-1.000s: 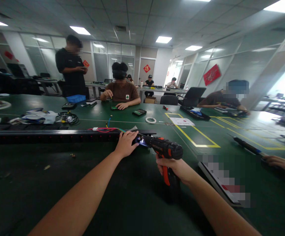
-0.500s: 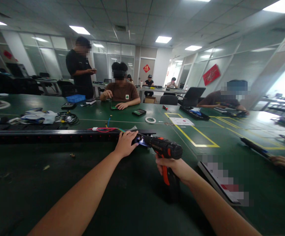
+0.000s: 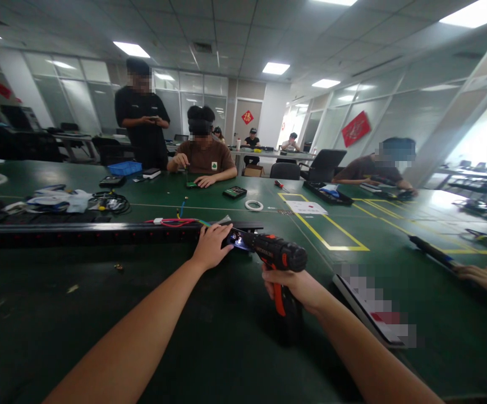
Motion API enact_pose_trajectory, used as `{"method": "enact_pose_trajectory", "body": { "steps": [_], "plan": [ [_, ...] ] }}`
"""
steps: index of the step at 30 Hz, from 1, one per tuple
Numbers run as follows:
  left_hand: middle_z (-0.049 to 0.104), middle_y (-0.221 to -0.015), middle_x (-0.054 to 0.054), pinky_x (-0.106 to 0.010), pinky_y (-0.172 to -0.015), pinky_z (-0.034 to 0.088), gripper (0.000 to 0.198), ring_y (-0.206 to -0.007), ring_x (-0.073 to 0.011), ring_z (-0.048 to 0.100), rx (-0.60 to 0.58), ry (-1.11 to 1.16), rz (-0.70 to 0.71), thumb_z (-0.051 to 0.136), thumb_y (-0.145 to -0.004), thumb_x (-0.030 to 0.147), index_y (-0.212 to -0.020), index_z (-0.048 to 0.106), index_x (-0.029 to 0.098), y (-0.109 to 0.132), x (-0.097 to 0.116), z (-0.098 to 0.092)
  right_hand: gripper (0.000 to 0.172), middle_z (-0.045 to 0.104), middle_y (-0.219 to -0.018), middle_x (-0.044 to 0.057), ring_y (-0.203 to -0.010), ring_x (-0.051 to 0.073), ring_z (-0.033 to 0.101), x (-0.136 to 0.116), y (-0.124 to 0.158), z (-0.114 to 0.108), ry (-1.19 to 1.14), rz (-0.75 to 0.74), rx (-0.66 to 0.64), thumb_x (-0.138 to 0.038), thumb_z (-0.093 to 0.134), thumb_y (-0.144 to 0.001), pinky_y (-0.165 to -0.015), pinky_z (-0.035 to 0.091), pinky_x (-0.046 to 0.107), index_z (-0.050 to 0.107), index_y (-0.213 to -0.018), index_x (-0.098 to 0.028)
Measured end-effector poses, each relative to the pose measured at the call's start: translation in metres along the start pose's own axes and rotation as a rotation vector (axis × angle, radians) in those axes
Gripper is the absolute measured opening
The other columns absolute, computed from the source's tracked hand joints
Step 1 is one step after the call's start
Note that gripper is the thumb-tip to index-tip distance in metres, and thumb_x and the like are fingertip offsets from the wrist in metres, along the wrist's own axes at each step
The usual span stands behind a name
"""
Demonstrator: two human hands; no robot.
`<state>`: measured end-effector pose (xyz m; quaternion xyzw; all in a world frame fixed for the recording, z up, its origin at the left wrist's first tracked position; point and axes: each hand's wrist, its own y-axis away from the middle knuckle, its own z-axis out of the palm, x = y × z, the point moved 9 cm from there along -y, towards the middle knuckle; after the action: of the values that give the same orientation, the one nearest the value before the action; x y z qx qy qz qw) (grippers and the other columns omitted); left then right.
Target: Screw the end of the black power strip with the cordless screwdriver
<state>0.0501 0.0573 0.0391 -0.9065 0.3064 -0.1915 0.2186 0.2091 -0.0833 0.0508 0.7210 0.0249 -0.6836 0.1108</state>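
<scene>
A black and orange cordless drill (image 3: 280, 255) is in the grip of my right hand (image 3: 289, 285), its handle pointing down and its nose pointing left. The nose meets the right end of a long black metal bar (image 3: 100, 234), where a small lit area (image 3: 238, 240) shows. My left hand (image 3: 213, 246) holds that end, fingers over the top and thumb at the front. Red wires (image 3: 178, 222) with a white connector lie along the top of the bar, just left of my fingers. The drill's tip is too small to make out.
On the green table (image 3: 176, 359) lie a white tape roll (image 3: 254, 206), a blue basket (image 3: 124, 168), a black tray (image 3: 327, 192), bundled cables (image 3: 111, 202) and a blurred-out flat item (image 3: 370, 311). Across sits a co-worker (image 3: 203, 157); another person's hand (image 3: 483, 278) is at right.
The whole view has shifted slightly, so things appear a little further left. Both hands keep their hold on the drill and the bar. The standing person at the back has turned.
</scene>
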Motion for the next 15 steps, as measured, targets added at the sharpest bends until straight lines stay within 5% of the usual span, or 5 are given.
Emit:
{"method": "enact_pose_trajectory", "body": {
  "steps": [15],
  "plan": [
    [0.057, -0.148, -0.008, -0.058, -0.118, 0.025, 0.064, -0.139, -0.0305, 0.043, -0.02, 0.01, -0.011, 0.063, -0.094, 0.039, -0.153, 0.043, 0.028, -0.0005, 0.0004, -0.0002, 0.021, 0.063, -0.056, -0.002, -0.052, 0.016, 0.057, -0.0028, 0.0016, 0.0019, 0.004, -0.016, -0.011, -0.034, 0.076, -0.072, -0.058, 0.046, 0.029, 0.063, -0.08, -0.019]
  ]
}}
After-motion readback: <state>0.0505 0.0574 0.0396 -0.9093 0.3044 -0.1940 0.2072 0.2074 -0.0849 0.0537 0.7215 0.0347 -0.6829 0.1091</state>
